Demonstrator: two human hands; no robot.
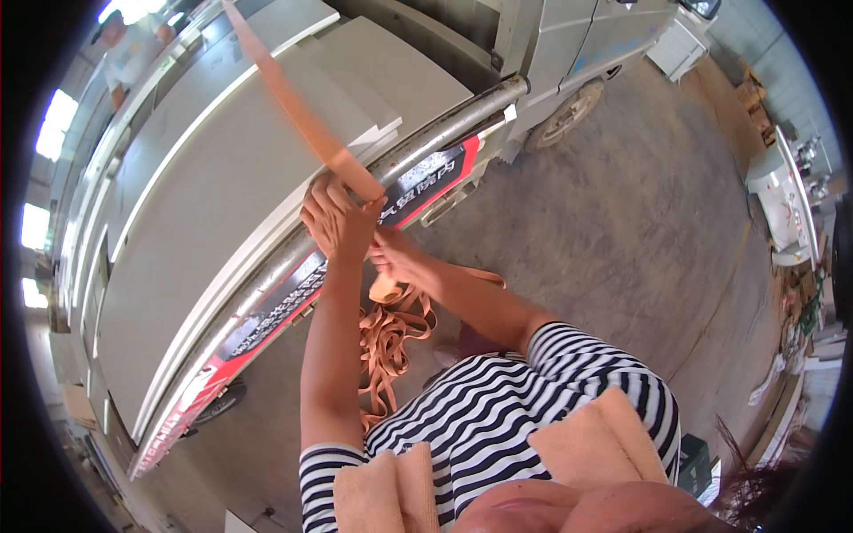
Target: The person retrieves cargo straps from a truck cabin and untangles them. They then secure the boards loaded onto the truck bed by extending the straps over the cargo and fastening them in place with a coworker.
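Observation:
A flat orange strap [293, 107] runs taut over stacked pale panels [231, 169] on a truck bed and down to the metal side rail [271, 280]. My left hand [336, 218] is closed on the strap at the rail, its fingers curled over the top. Just below and to the right, my right hand [397, 255] is closed around the strap's lower part; its fingertips are partly hidden behind my left wrist. Beneath my hands the slack strap hangs in a tangled heap of loops [391, 342].
A red and black sign strip [431, 182] lines the truck's side under the rail. The truck cab [604, 40] and a wheel [569, 115] are at the upper right. Another person [129, 53] stands beyond the load. A white sink-like fixture [782, 200] stands at the far right.

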